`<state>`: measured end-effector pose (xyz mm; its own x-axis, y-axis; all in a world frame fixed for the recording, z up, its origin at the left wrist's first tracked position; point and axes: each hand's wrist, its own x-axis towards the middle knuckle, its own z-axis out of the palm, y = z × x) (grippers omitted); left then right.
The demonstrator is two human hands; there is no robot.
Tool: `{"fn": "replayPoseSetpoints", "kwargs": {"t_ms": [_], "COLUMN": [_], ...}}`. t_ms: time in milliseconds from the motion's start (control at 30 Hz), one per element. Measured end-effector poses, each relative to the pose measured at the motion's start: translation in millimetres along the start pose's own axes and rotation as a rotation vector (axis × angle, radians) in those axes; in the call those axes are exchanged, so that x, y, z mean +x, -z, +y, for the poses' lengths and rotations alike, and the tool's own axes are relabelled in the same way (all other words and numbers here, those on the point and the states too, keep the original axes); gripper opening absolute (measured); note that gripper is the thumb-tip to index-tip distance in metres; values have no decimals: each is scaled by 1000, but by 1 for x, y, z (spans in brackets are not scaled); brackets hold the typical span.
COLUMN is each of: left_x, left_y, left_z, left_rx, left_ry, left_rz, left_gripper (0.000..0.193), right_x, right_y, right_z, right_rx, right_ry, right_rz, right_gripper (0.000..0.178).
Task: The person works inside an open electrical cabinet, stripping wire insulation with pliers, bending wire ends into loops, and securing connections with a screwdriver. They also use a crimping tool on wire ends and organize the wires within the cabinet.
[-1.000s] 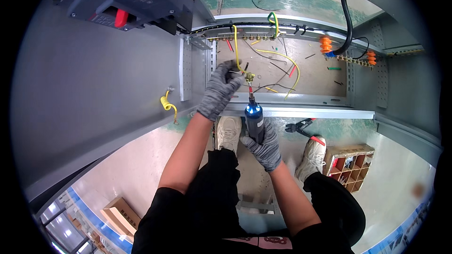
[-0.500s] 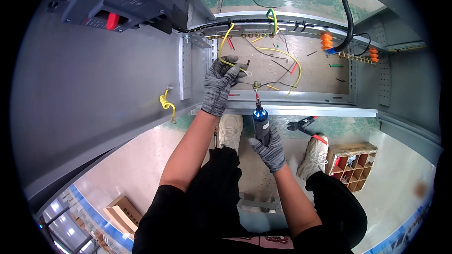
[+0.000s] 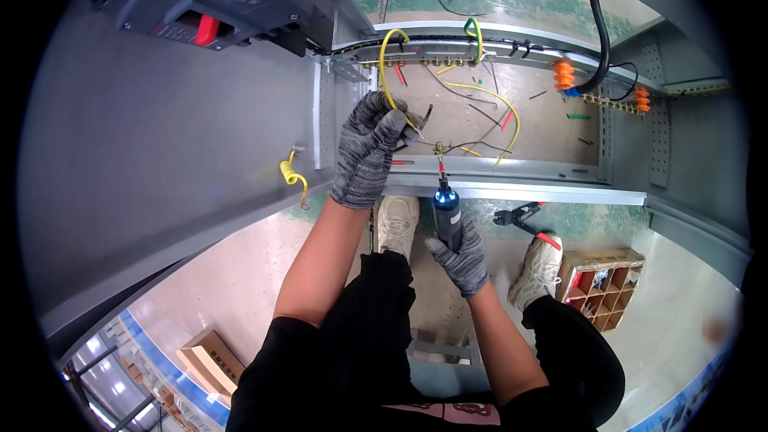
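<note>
Yellow wire (image 3: 382,60) arches down from near the black cables (image 3: 440,38) into my left hand (image 3: 368,144), whose gloved fingers are closed on it. I pinch it close to its end, I think so that the pale tip, standing out past the fingers, can be aimed well. Where its other end is fixed, I cannot tell. My right hand (image 3: 462,256), well apart from the left, is clamped around the driver (image 3: 447,222). It grips the body low, perhaps in order that the bit points away from me and nothing covers the nose, where lights (image 3: 446,195) shine. At the bit's end sits a small brass piece (image 3: 438,148), near the wire's tip, with a gap between. The crimper (image 3: 506,217) lies on the floor (image 3: 672,296) by the right shoe (image 3: 538,276), beside the divided box (image 3: 600,259), possibly for easy reach.
</note>
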<state>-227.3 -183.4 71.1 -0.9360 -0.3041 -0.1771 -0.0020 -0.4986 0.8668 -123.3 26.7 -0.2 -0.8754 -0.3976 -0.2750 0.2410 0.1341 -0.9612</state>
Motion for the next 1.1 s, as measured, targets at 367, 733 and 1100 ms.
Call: {"fn": "replayPoseSetpoints", "kwargs": {"t_ms": [367,733,1100], "left_x": [3,0,4], "left_y": [-29,-20,-9], "left_z": [26,17,0], "left_rx": [344,596,715], "left_ry": [-124,-223,-286], "left_rz": [71,117,148], "left_gripper": [17,16,16], "right_x": [8,20,27], "right_y": [-6,-11,-20], "right_z": [-24,-23,-36], "right_rx": [72,29,48], "right_ry": [-83,-18,-197], "right_rz": [11,10,-21], "right_gripper": [52,56,64]}}
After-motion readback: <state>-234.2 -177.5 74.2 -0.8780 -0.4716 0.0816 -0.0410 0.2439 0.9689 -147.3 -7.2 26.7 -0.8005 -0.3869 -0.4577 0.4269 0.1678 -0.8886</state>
